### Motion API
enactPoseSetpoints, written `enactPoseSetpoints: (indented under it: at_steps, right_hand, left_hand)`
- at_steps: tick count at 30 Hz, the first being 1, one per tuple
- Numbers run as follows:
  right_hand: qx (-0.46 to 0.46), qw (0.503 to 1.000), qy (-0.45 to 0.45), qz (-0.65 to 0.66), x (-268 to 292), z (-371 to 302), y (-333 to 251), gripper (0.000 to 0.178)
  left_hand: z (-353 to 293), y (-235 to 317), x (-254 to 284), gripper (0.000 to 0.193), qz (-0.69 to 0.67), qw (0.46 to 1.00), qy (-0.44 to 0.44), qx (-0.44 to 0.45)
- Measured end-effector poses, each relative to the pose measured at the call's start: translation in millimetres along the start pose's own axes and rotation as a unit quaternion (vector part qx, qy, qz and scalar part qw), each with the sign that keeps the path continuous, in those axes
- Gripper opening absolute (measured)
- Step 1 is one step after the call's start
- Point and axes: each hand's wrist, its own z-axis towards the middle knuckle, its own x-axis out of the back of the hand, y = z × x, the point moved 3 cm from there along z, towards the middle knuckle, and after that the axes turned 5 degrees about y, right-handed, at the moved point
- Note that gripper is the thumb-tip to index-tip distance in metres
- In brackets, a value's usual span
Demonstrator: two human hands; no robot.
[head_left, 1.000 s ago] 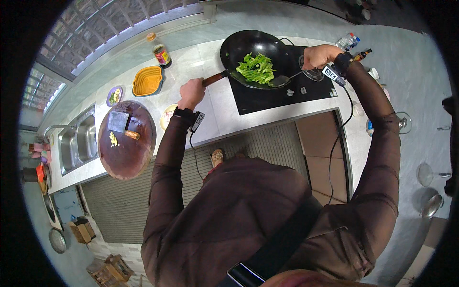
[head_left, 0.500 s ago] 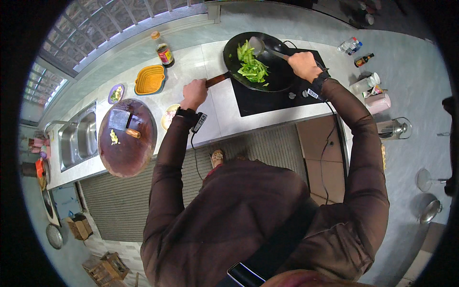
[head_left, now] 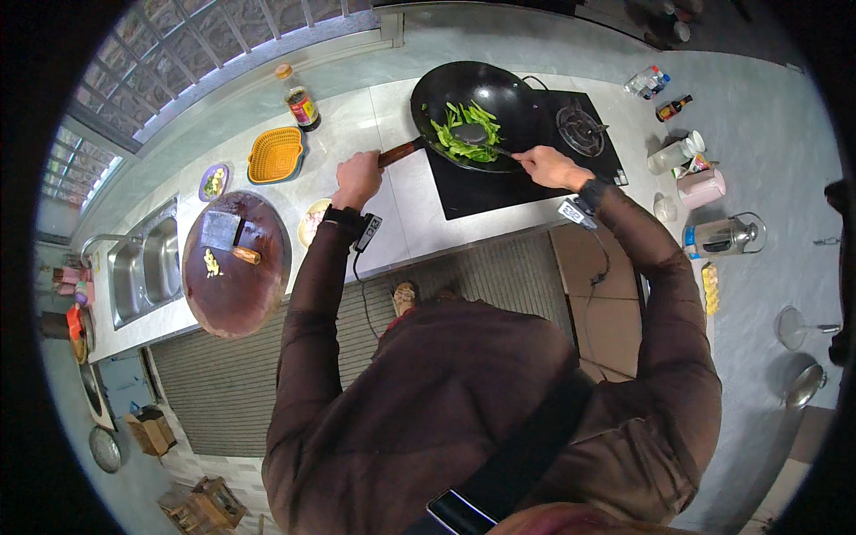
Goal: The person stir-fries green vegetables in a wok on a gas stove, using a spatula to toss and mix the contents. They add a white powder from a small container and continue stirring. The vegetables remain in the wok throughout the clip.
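Observation:
A black wok (head_left: 517, 98) rests on the black stove (head_left: 464, 196), with cut green vegetables (head_left: 482, 116) heaped in it. My left hand (head_left: 358, 178) is closed round the wok's wooden handle (head_left: 399, 152). From the right side, my right hand (head_left: 550, 168) grips a ladle (head_left: 470, 134) by its handle. The ladle's round head lies on top of the greens, near the wok's near-left part. Close to my left wrist, a small bowl (head_left: 314, 219) of pale food is partly hidden by the forearm.
On the left, a round chopping board (head_left: 234, 299) carries a cleaver (head_left: 219, 230) and pale chopped bits. Behind it are a yellow basket (head_left: 275, 155), a sauce bottle (head_left: 301, 105) and a purple dish (head_left: 213, 182). A steel sink (head_left: 127, 278) lies further left. Jars and bottles line the right wall.
My right hand has moved down and nearer, drawing the ladle from the wok's far side onto the greens. The greens are more spread out. My left hand still holds the handle.

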Motion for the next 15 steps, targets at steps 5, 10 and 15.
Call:
enactPoseSetpoints:
  at_steps: [5,10,15]
  right_hand:
    - [0.073,0.996,-0.013,0.058,16,-15,-11,0.033]
    - [0.051,0.998,-0.015,-0.034,38,-27,-4,0.033]
    - [0.070,0.996,-0.045,0.029,35,-24,13,0.033]
  left_hand:
    - [-4,3,3,0.025,-0.019,1.000,0.018,-0.003]
    - [-4,4,9,0.024,-0.028,1.000,0.007,-0.003]
    - [-3,3,8,0.029,-0.015,1.000,-0.004,0.000]
